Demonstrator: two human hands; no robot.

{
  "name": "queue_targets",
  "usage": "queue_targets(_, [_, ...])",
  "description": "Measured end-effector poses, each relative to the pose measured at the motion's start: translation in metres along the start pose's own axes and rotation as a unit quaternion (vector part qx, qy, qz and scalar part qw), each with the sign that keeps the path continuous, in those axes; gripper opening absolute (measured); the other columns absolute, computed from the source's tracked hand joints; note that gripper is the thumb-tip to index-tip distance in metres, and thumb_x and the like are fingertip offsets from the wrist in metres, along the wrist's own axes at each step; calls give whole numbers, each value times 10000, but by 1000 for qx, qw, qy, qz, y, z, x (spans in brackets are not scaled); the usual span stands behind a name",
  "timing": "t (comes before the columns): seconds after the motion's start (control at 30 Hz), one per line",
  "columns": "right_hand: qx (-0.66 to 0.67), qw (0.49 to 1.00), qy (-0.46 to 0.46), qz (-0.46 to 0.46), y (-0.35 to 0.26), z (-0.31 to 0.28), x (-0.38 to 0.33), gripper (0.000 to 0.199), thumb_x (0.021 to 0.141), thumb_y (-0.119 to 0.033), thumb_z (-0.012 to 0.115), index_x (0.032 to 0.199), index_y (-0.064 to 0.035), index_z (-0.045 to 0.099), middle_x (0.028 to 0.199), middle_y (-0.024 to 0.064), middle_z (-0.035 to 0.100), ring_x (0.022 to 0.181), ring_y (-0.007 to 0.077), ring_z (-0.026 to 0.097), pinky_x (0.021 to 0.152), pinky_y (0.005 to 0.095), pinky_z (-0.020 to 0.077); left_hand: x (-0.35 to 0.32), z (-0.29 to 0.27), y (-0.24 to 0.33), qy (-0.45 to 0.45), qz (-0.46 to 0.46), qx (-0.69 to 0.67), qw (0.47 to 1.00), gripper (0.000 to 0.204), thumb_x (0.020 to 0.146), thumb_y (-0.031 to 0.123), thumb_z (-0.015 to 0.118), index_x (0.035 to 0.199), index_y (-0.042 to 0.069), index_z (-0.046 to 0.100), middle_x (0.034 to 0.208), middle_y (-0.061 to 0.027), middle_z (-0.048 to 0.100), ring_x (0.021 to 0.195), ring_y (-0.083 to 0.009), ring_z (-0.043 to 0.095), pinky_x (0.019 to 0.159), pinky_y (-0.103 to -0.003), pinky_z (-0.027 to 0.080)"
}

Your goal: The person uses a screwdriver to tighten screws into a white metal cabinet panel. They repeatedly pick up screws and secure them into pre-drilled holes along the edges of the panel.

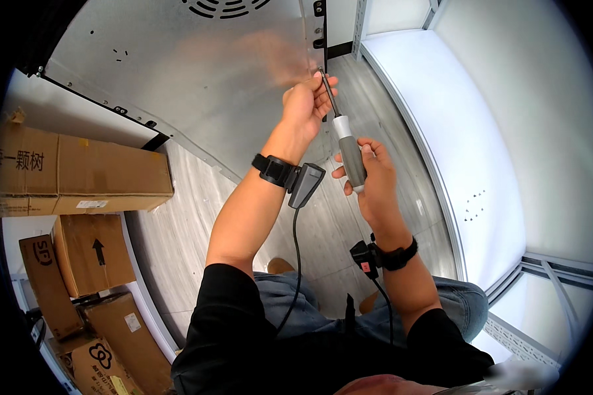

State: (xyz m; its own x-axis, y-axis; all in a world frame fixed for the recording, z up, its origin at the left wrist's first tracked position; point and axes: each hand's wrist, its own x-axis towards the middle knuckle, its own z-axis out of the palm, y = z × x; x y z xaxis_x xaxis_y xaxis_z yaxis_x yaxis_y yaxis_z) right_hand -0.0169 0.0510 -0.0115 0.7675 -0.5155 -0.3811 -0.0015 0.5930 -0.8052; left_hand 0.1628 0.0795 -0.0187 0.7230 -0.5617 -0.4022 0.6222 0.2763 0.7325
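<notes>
My right hand (370, 176) grips the grey-and-white handle of a screwdriver (348, 150), whose thin shaft points up to the right edge of a large grey metal panel (197, 79). My left hand (306, 105) is raised at that edge, its fingers pinching the shaft near the tip and steadying it against the panel. Both wrists wear black straps with small devices and cables.
Several cardboard boxes (79, 174) are stacked at the left. A white panel (454, 138) stands at the right, with a pale wood-look floor (178, 230) between. My knees in jeans (310, 309) are below the hands.
</notes>
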Motion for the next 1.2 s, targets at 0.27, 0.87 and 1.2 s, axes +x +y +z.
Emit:
queue_targets(0.27, [-25,997,51,-43,1,5,-1,393,867,-211,620,1118,32,440,928,104,528,769,158,574,495,257,430,6,-5,1,-30,-18,-14,999,165,932,123,472,997,1,561,933,-108,669,728,-151,629,628,-237,518])
queue_targets(0.87, [40,999,34,14,-10,2,1,264,935,-235,500,1059,-3,479,829,139,622,592,167,591,427,254,408,2,0,0,-14,-11,-16,1000,146,901,153,512,931,17,555,892,-114,674,684,-159,626,570,-262,500])
queue_targets(1.2, [-6,1000,23,-10,-1,6,1,230,980,-257,399,1073,-51,440,837,128,629,550,147,558,411,255,394,5,10,-1,46,-27,-23,998,154,857,204,557,889,53,570,819,-93,672,599,-141,585,516,-259,438])
